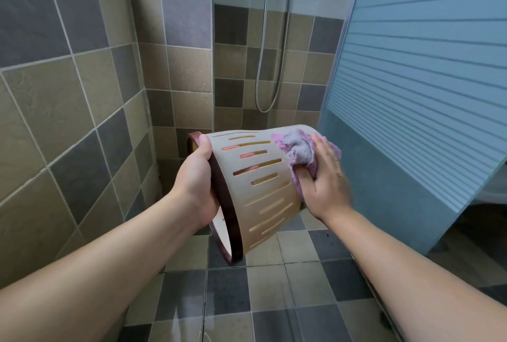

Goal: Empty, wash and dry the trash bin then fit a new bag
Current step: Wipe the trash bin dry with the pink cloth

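Observation:
A beige plastic trash bin point(260, 188) with slotted sides and a dark maroon rim is held on its side in the air, mouth pointing left. My left hand point(196, 185) grips it at the rim, thumb on the outside, fingers inside. My right hand point(326, 177) presses a crumpled purple and grey cloth point(299, 149) against the bin's wall near its base. No bag is in view.
Tiled shower corner ahead, with a metal shower hose point(263, 67) hanging on the back wall. A frosted striped glass door point(417, 81) stands to the right. The checkered tile floor point(274, 300) below looks wet near the front.

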